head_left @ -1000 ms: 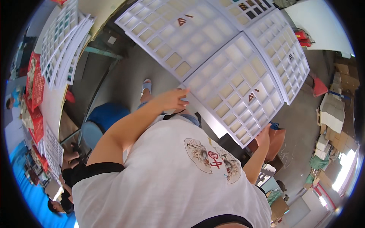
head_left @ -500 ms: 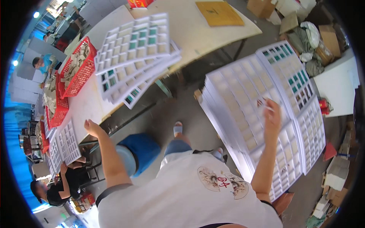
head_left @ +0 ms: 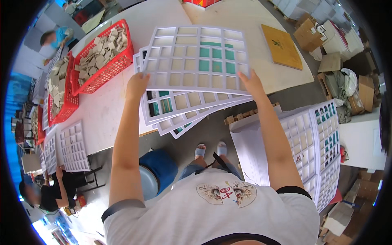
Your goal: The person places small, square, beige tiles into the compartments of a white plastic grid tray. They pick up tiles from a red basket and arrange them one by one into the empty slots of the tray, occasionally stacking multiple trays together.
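A white grid panel [head_left: 173,77], its cells mostly cream and several of them green, is held level between my hands over a fanned stack of similar panels [head_left: 192,99] on the table. My left hand [head_left: 138,85] closes round its near left corner. At the right edge my right hand [head_left: 252,84] grips it, thumb on the top side. Whether the panel rests on the stack or hangs just above it, I cannot tell. Beneath it the other panels lie askew, jutting past the table's near edge.
Red baskets [head_left: 102,67] of small beige blocks stand on the table's left. A mustard-yellow flat sheet [head_left: 281,47] lies at the right. Tall stacks of grid panels [head_left: 300,134] rise to my right. A blue drum [head_left: 161,167] stands by my feet. Co-workers sit and stand at left.
My body has turned toward the table. The right hand has left the stack at right, and both hands have moved onto the top panel of the fanned stack.
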`<state>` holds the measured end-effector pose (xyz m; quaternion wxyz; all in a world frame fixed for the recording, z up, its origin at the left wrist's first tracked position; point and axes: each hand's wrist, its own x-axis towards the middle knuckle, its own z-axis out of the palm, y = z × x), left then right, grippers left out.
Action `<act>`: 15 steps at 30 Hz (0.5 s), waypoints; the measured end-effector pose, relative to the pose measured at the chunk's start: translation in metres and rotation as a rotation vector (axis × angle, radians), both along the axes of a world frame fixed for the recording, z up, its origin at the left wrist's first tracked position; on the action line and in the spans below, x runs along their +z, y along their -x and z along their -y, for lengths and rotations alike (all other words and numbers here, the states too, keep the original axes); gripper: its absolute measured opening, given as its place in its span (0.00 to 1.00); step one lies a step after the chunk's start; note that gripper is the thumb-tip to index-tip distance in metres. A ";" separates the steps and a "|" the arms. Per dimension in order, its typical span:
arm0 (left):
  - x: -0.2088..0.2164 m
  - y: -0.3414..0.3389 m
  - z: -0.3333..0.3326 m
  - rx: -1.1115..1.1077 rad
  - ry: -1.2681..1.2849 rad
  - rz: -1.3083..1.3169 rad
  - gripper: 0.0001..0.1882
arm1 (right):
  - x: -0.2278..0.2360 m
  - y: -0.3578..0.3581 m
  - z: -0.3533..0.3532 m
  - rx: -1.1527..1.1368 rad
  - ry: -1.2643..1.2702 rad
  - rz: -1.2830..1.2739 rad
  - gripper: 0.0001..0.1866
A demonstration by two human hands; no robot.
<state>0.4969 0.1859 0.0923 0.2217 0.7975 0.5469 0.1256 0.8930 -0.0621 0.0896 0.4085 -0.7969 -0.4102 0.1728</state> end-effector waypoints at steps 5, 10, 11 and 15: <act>0.031 0.037 0.112 0.115 0.014 0.097 0.29 | 0.010 0.002 0.015 0.063 0.094 -0.077 0.44; -0.003 0.053 0.100 0.272 0.100 0.290 0.40 | -0.017 -0.036 -0.008 0.026 0.210 -0.245 0.51; -0.014 0.051 0.091 0.280 0.188 0.378 0.39 | -0.021 -0.045 -0.019 0.016 0.225 -0.284 0.52; -0.028 0.036 0.066 0.392 0.527 0.626 0.41 | -0.043 -0.074 -0.052 0.154 0.192 -0.636 0.50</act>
